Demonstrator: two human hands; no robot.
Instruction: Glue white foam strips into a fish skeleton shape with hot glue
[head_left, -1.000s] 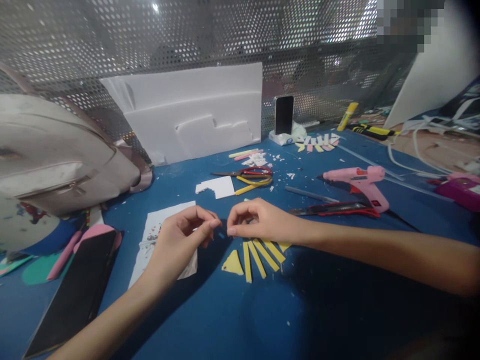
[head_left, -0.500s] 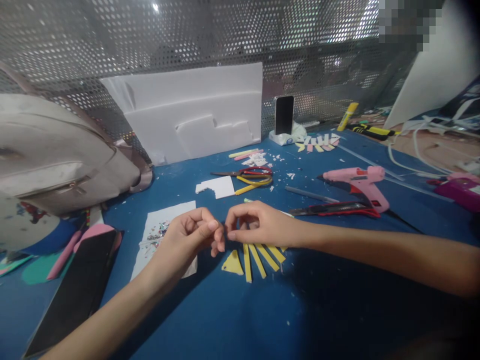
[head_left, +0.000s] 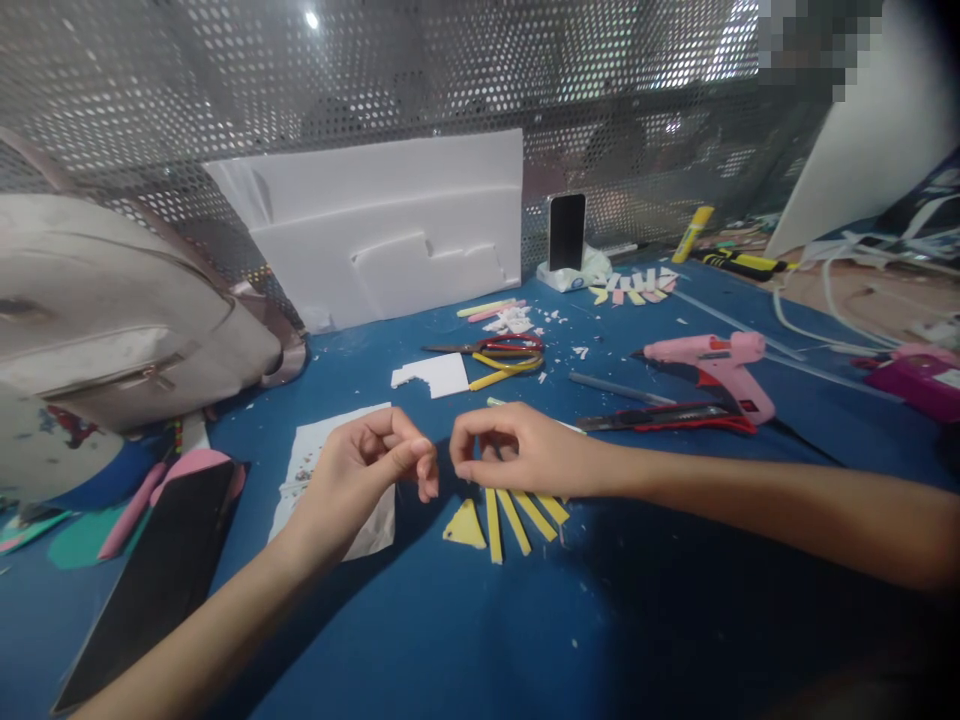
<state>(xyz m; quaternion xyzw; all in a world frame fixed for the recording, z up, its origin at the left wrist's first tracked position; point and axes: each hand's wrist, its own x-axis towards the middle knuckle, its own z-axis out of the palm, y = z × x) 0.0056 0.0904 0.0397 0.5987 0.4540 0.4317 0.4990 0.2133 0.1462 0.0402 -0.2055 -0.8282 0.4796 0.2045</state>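
Note:
My left hand [head_left: 367, 470] hovers over a white paper sheet [head_left: 315, 470] on the blue table, its thumb and fingers pinched together; whatever it pinches is too small to make out. My right hand [head_left: 517, 450] is curled in a pinch just to the right, fingertips facing the left hand with a small gap between them. Under and in front of the right hand lie several yellow foam strips [head_left: 517, 518] fanned out, with a yellow foam triangle [head_left: 465, 527] at their left.
Scissors [head_left: 499, 356], a white foam scrap [head_left: 435, 375], a pink glue gun [head_left: 712, 365], a red-black cutter [head_left: 667, 418] and a pencil [head_left: 611, 386] lie behind the hands. A white foam board [head_left: 390, 225], a phone [head_left: 566, 230], a grey bag [head_left: 112, 310] and a dark tablet [head_left: 150, 590] stand around.
The left hand's fingers closed toward the right hand, touched its fingertips, then drew slightly back and up. The right hand stayed almost still over the yellow strips.

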